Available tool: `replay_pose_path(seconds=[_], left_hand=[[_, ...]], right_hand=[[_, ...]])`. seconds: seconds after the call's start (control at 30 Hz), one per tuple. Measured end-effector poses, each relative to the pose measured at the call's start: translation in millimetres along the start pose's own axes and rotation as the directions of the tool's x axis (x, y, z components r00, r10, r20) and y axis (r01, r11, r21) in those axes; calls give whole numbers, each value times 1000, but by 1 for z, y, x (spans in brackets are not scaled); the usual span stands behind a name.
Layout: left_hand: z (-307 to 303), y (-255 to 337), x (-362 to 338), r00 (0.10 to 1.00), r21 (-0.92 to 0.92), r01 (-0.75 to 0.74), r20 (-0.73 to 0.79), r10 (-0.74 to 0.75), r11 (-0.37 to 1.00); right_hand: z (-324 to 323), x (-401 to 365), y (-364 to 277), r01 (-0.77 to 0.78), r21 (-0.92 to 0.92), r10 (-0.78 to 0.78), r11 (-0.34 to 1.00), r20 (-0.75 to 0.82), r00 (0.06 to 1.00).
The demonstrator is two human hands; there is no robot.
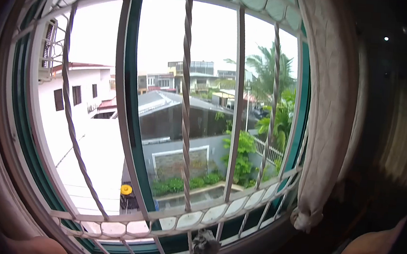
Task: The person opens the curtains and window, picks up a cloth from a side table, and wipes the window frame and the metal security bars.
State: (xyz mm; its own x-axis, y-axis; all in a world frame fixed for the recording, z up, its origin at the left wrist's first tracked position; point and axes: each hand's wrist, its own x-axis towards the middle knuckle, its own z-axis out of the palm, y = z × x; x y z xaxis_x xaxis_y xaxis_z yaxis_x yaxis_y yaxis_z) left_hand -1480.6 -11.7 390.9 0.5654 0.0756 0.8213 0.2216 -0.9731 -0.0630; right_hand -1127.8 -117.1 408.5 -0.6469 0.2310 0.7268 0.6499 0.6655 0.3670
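1. The window (133,73) has teal frames and a pale metal grille (186,82) with twisted upright bars and scalloped bands across top and bottom.
2. Right of the window hangs a pale curtain (329,108), knotted at its lower end.
3. Farther right of the window, the room is dark; a pale strip (396,142) is perhaps more drapery.
4. Beyond the window stand a white building (87,87), a dark-walled house (180,123) and a palm (271,68).
5. Bright white sky (160,33) lights the window from outside.
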Motion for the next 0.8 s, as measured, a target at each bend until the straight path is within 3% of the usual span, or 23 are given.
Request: replay_pose_path(seconds=[0.13, 0.3, 0.47, 0.8], left_hand=[[-21, 13, 2, 998, -36, 33, -48, -35, 999], [-9, 12, -28, 998, 13, 38, -46, -38, 999], [6, 0, -33, 999, 44, 46, -8, -46, 998], [29, -13, -61, 995, 41, 82, 52, -84, 996]], right_hand=[[-10, 15, -14, -53, -28, 50, 998, -102, 993], [15, 6, -20, 20, -20, -22, 1000, -110, 994], [39, 16, -1, 39, 27, -39, 999, 4, 999], [92, 6, 22, 65, 294, -100, 954, 104, 990]])
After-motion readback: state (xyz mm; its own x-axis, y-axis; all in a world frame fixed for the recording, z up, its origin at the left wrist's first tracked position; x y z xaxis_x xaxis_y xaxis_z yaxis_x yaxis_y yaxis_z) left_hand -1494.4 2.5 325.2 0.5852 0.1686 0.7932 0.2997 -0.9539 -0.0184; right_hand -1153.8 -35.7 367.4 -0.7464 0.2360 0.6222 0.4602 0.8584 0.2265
